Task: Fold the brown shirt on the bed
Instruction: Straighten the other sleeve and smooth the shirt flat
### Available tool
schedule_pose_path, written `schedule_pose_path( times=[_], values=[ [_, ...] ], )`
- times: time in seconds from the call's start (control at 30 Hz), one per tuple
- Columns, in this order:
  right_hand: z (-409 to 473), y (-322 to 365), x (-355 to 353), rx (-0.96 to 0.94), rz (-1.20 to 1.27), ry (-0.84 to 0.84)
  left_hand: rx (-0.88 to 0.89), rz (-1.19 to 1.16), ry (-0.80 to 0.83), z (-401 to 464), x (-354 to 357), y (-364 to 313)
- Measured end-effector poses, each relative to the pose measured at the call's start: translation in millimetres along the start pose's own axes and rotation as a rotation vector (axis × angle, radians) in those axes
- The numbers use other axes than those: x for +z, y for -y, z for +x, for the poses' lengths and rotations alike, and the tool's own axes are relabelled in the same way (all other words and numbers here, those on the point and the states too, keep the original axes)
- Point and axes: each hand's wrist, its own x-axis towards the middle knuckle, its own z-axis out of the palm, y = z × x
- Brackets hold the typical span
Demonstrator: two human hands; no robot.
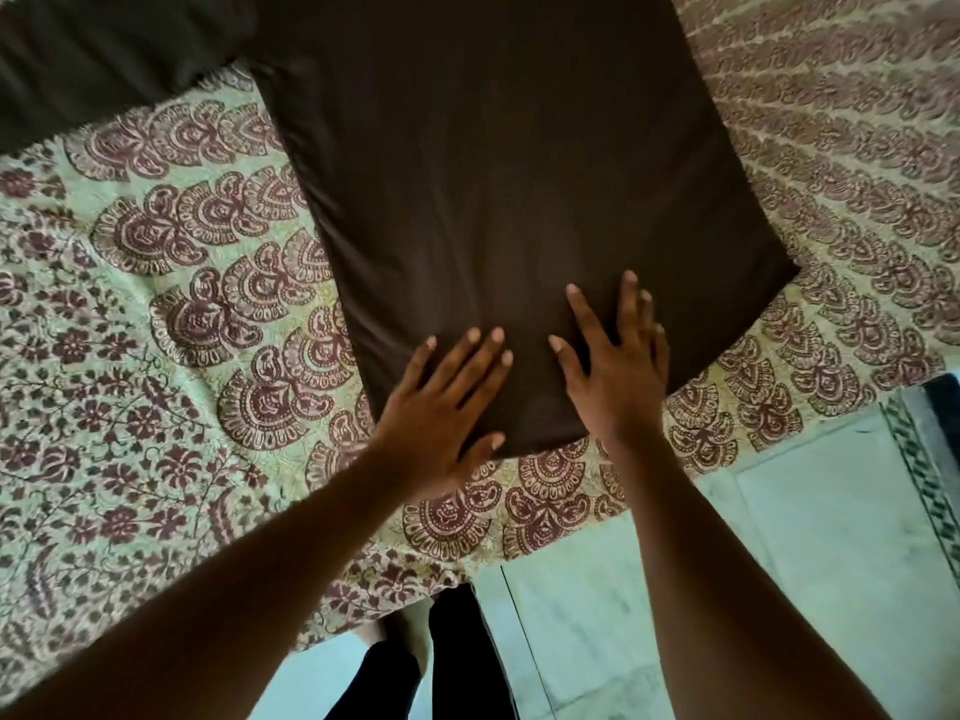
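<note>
Head view, single frame, looking down over both forearms. Brown shirt (498,200) lies flat on the bed (156,304), which is covered by a pale green spread printed with maroon fan and flower motifs. Shirt body runs away from the camera as a broad dark panel; its near hem sits close to the bed's near edge, with a narrow strip of printed spread showing between hem and edge. One sleeve extends from the shirt toward the upper left corner of the frame. Shirt's right side ends in a clean straight edge with a sharp corner at the near right; whether that edge is a fold or the side seam cannot be told from this angle.

Left hand (441,402): palm down, fingers spread and extended, resting on the shirt at its near hem. Thumb lies along the hem line, partly over the spread. No cloth gripped.

Right hand (613,366): palm down, fingers spread and extended, flat on the shirt just beside the left hand, slightly farther up the shirt from the hem. Heel of the palm sits at the hem. No cloth gripped.

The two hands are near each other but not touching, both on the near middle of the shirt.

Fabric around the hands looks smooth, with faint creases running up the panel.

Below the bed's near edge: pale tiled floor (779,563). Dark trouser legs (457,657) visible beneath the shirt's near hem, standing against the bed.
</note>
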Motion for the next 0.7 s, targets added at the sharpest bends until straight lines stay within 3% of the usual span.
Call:
schedule_pose_path(
  times=[0.1, 0.2, 0.3, 0.4, 0.53, 0.7],
  values=[
    [-12.5, -33.9, -8.4, 0.162, 0.017, 0.034, 0.078, -0.019, 0.021, -24.9, 7.9, -15.5],
    [-7.2, -42.4, -13.6, 0.183, -0.006, -0.027, 0.011, -0.079, -0.078, -15.5, 2.7, -12.5],
    [10.0, -23.3, -13.1, -0.013, -0.023, -0.081, -0.152, -0.082, -0.164, 19.8, -12.9, 1.8],
    [12.5, -8.0, -2.5, -0.190, -0.076, 0.002, -0.284, -0.039, -0.129, 34.5, -12.6, 15.7],
    [-6.7, -17.9, -0.3, 0.078, 0.003, -0.022, -0.337, -0.062, -0.064, 5.9, -6.4, 18.8],
    [-36.6, -30.0, -4.6, 0.078, 0.015, -0.016, -0.354, -0.182, -0.039, -32.2, -8.2, 5.1]
  ],
)
